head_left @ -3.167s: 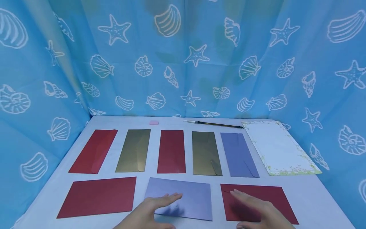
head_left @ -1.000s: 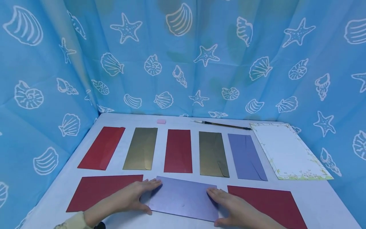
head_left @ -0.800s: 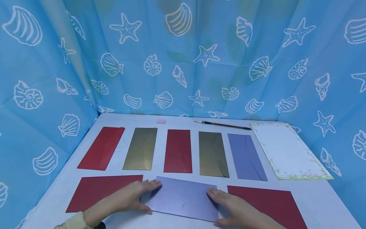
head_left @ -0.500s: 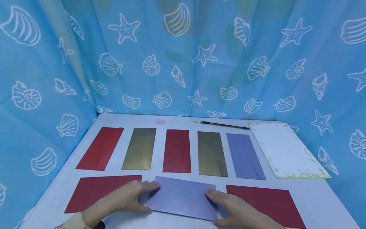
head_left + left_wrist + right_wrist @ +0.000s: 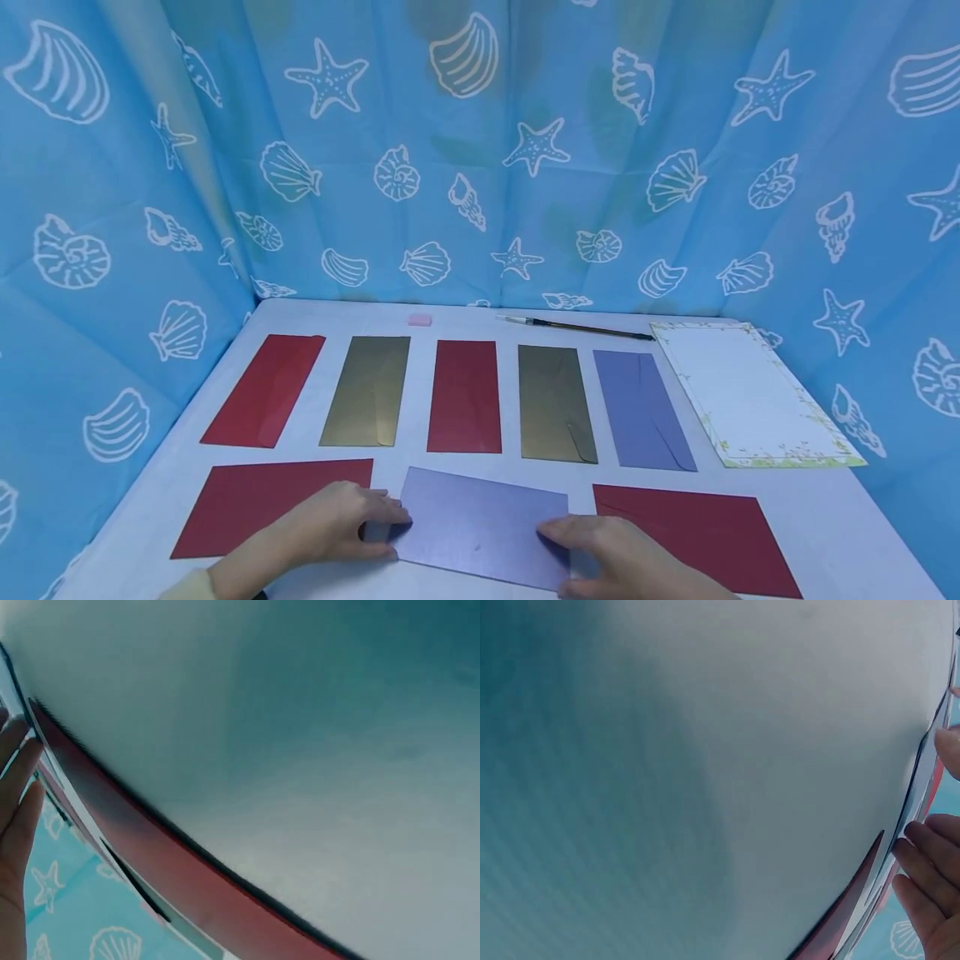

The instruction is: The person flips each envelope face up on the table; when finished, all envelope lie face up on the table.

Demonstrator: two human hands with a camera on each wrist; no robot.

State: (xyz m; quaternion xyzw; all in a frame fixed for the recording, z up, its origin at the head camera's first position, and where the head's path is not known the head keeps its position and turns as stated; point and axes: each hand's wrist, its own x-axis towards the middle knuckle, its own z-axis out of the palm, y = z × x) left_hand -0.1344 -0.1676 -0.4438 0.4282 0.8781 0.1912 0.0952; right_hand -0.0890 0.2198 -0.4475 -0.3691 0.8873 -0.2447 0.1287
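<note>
A lavender envelope (image 5: 480,525) lies lengthwise at the front middle, between both hands. My left hand (image 5: 341,525) holds its left edge, fingertips at the side and thumb near the lower left corner. On the opposite side my right hand (image 5: 626,550) grips the right edge, thumb by the lower right corner. The wrist views show the fingers of the left hand (image 5: 15,802) and right hand (image 5: 934,885) at the margins, beside thin envelope edges. A red envelope (image 5: 262,508) lies partly under the left forearm, and another red envelope (image 5: 697,525) lies behind the right hand.
Behind stands a row: a red envelope (image 5: 262,392), gold envelope (image 5: 363,392), red envelope (image 5: 463,396), gold envelope (image 5: 555,400) and purple envelope (image 5: 643,408). Farther back are a pink eraser-like block (image 5: 420,320), a brush (image 5: 577,327) and a flower-bordered sheet (image 5: 750,392).
Both hands came from above the table to the lavender envelope's sides. Lately the fingers slid off its upper face toward its edges, and the envelope shifted slightly nearer me.
</note>
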